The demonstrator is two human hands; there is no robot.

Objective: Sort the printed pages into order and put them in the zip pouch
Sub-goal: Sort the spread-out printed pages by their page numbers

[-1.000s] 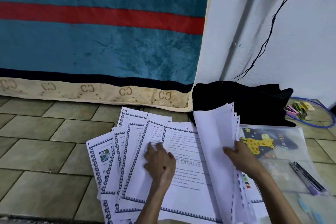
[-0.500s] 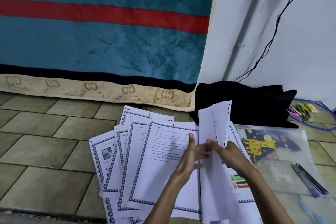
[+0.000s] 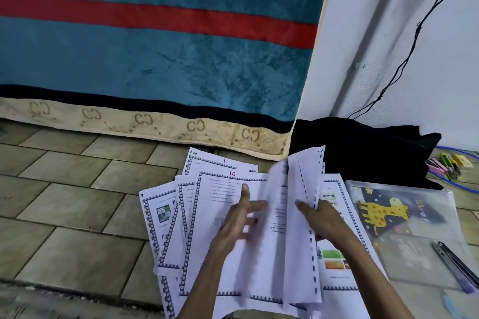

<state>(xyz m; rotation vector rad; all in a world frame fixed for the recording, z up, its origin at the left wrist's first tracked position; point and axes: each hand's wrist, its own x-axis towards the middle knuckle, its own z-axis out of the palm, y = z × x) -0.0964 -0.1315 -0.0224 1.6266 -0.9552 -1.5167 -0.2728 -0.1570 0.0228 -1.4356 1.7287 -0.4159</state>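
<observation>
Fanning across the tiled floor (image 3: 64,204), the printed pages (image 3: 207,241) lie overlapped, the top sheet marked 10 in red. The left hand (image 3: 239,223) hovers over them, fingers straight and spread. The right hand (image 3: 320,217) pinches a raised sheaf of sheets (image 3: 302,215) beside it. The zip pouch (image 3: 404,228), printed with a giraffe, lies flat just right of the pages, a pen (image 3: 456,264) on it.

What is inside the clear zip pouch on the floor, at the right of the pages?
Through the zip pouch a dark card with a yellow giraffe shows. No printed pages can be seen inside. Its lower part is cloudy, so anything there cannot be told.
</observation>
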